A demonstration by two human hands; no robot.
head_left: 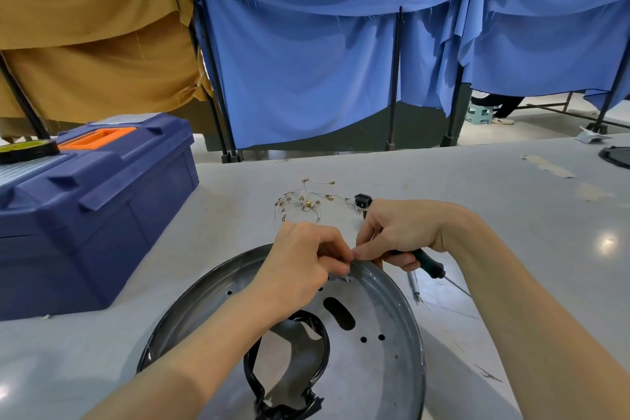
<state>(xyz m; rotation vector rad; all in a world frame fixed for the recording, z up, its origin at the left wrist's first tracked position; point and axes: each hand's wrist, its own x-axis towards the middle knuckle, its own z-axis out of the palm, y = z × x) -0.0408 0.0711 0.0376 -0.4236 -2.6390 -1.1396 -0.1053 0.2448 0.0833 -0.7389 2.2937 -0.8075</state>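
Left grip (303, 256) pinches a small shiny screw (346, 278) just above the round, dished metal plate (381, 300) on the smooth grey bench (511, 215). Right grip (405, 232) curls round a dark-green-handled screwdriver (430, 263), thumb meeting the left fingertips.

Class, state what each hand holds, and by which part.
Left hand pinches a small screw by its upper end; right hand grips the screwdriver by its dark handle.

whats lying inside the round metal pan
A black taped loop lies in the metal pan, whose floor shows round holes and an oblong slot. The left hand pinches a small screw over it; the forearm hides part of the floor.
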